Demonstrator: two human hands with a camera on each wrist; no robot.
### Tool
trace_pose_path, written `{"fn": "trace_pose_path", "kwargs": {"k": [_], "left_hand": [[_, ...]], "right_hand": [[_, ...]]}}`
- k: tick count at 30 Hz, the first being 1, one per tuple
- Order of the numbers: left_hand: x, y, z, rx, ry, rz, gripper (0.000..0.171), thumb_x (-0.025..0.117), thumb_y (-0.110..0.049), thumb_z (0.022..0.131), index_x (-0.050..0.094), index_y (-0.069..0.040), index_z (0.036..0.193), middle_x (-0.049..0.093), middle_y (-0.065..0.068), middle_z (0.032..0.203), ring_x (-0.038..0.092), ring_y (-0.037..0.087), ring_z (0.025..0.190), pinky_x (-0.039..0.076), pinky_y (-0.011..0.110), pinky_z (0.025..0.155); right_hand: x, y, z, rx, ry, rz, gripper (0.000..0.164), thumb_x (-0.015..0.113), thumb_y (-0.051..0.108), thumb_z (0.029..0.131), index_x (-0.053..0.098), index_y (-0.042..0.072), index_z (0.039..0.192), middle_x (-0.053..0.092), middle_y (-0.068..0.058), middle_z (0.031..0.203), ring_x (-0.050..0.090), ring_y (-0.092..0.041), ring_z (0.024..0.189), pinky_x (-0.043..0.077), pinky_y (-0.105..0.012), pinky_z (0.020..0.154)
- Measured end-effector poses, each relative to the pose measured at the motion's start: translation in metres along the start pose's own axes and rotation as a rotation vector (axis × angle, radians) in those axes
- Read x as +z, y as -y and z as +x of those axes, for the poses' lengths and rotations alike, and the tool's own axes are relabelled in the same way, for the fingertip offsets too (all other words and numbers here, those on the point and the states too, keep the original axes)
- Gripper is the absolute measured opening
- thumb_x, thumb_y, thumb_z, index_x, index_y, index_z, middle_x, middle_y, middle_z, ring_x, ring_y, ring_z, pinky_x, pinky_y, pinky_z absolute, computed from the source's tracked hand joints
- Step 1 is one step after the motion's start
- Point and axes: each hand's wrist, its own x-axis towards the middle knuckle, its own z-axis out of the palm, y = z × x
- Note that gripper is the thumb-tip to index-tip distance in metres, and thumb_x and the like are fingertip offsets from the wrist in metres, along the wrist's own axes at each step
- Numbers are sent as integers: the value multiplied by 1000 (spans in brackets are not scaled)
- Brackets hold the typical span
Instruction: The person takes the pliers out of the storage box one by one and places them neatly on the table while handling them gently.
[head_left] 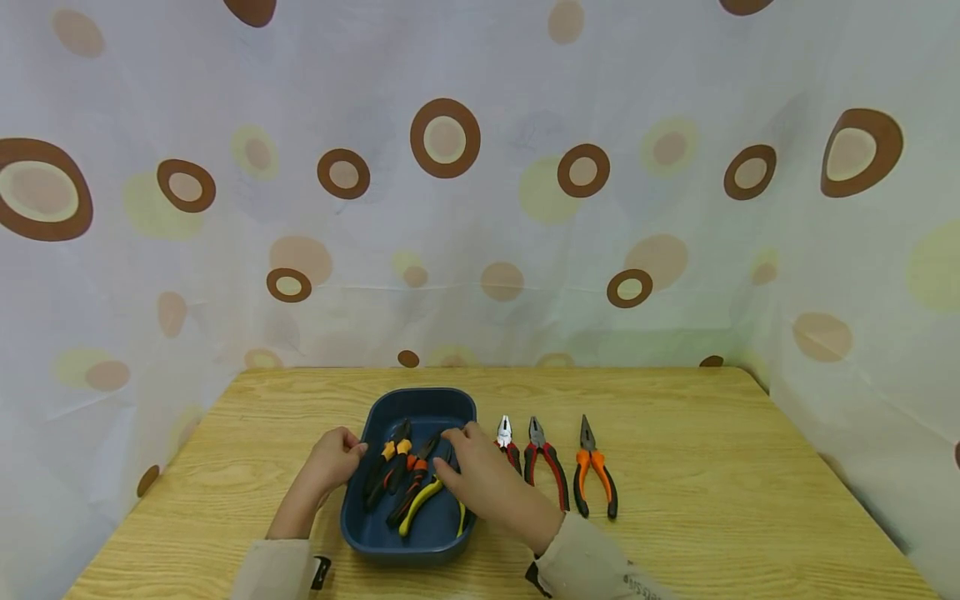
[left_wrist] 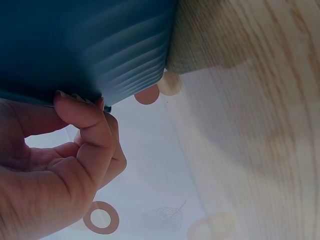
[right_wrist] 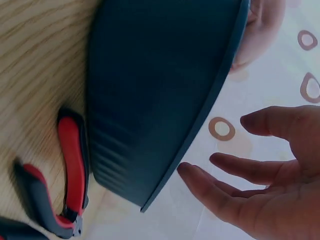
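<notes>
pliers (head_left: 537, 442), three beside one tray (head_left: 408, 552)

Left arm: the pale sleeve (head_left: 273, 571) ends below a bare wrist (head_left: 294, 515), the limb leaning inward from the lower edge of the head view. The left hand (head_left: 335, 461) is flexed, its fingers bent and held in a pinching grip (finger joints plainly visible in the left wrist view). Right arm: a matching sleeve (head_left: 592, 560) enters from the lower right, and the limb runs diagonally up toward the middle. The right hand (head_left: 483, 477) is unclenched, its thumb (right_wrist: 267, 121) well apart from the fingers, which are spread and only slightly bent. Both hands are ungloved.
</notes>
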Motion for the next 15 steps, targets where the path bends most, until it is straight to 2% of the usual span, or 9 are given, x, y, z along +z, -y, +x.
{"fn": "trace_pose_path", "kwargs": {"k": [3,8,15], "left_hand": [[0,1,0,-4,1,-3,12,53,-3,94,49,4,85,45,9,72,47,16,58,44,28,51],[0,2,0,-8,3,-5,12,52,-3,95,49,4,85,45,10,72,47,17,59,44,28,51],[0,1,0,-16,5,-11,11,52,-3,95,49,5,88,47,11,75,48,18,61,44,29,52]], "right_hand": [[6,6,1,7,47,-65,44,58,26,97,52,-3,129,51,-20,111,51,-17,70,46,-27,59],[16,15,2,-5,132,-249,49,60,34,95,53,-1,129,51,-25,118,60,-32,90,53,-35,72],[29,26,5,35,220,-477,53,60,44,93,56,8,130,51,-26,124,61,-36,94,54,-36,73]]}}
